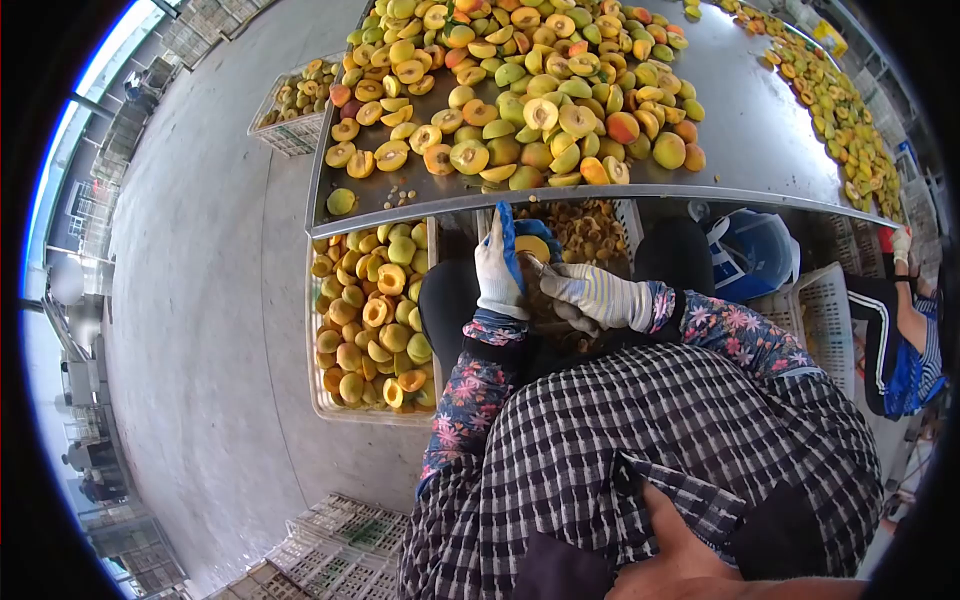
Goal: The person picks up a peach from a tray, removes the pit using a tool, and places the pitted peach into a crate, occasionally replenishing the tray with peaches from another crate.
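Note:
My left hand (499,272), in a white and blue glove, is closed around a yellow peach half (532,246) just below the table's near edge. My right hand (600,296), in a striped white glove, is closed beside it, fingers curled toward the fruit. A thin tool seems to reach from its fingers to the peach, but I cannot make out its kind. Below my hands sits a container of brownish pits and scraps (590,235). Straight ahead, halved peaches (540,115) are heaped on the metal table (440,207).
A crate of peaches (372,320) stands left of my knees, another crate (292,118) beyond it. To the right are a blue bucket (755,255), a white crate (826,325) and a co-worker's gloved hand (901,244). Another person's bare hand (668,545) touches the checked cloth on me.

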Motion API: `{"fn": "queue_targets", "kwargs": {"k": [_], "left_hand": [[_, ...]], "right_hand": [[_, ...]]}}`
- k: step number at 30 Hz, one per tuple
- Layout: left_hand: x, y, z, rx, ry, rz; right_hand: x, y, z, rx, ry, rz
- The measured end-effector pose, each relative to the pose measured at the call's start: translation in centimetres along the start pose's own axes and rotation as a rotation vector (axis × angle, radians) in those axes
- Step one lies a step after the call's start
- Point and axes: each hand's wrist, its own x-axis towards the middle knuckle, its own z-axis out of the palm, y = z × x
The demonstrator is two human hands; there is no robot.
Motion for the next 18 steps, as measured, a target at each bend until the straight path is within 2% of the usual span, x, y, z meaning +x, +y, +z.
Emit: {"fn": "queue_targets", "kwargs": {"k": [1, 3, 6, 7, 8, 9, 11, 12, 14, 15, 17, 18], "left_hand": [[-0.1, 0.1, 0.0, -0.003, 0.0, 0.004], [-0.8, 1.8, 0.9, -0.044, -0.018, -0.056], [-1.4, 3.1, 1.4, -0.096, -0.086, -0.271], [-1.2, 3.6, 1.1, -0.103, -0.103, -0.333], [-1.4, 3.8, 1.5, -0.05, -0.084, -0.269], [-1.6, 4.1, 1.8, -0.089, -0.028, -0.313], [-2.1, 4.6, 2.2, -0.201, -0.002, -0.278], [-2.0, 4.3, 1.8, -0.26, 0.001, -0.271], [-1.4, 1.7, 0.8, 0.039, -0.012, 0.085], [-1.4, 1.3, 0.6, 0.127, -0.011, 0.175], [-1.3, 0.6, 0.3, 0.304, 0.015, 0.354], [-1.4, 2.2, 1.0, 0.045, 0.017, 0.052]], "right_hand": [[-0.2, -0.4, 0.2, 0.032, -0.009, 0.021], [-0.5, -1.0, 0.6, -0.431, 0.096, -0.257], [0.2, 0.2, -1.1, -0.577, -0.011, -0.387], [0.6, 0.8, -1.2, -0.549, 0.017, -0.436], [0.9, 1.6, -0.8, -0.52, 0.039, -0.491], [1.0, 2.2, -0.4, -0.487, 0.063, -0.545], [0.8, 2.0, 0.7, -0.34, 0.087, -0.475], [-0.1, -0.1, 1.0, -0.106, 0.039, -0.123], [-1.1, -2.0, 1.1, 0.112, -0.029, 0.198], [-1.0, -1.7, 0.8, 0.094, -0.049, 0.166], [-0.1, -0.2, 0.0, -0.149, 0.019, -0.232], [1.4, 1.8, -0.5, -0.38, 0.104, -0.591]]}}
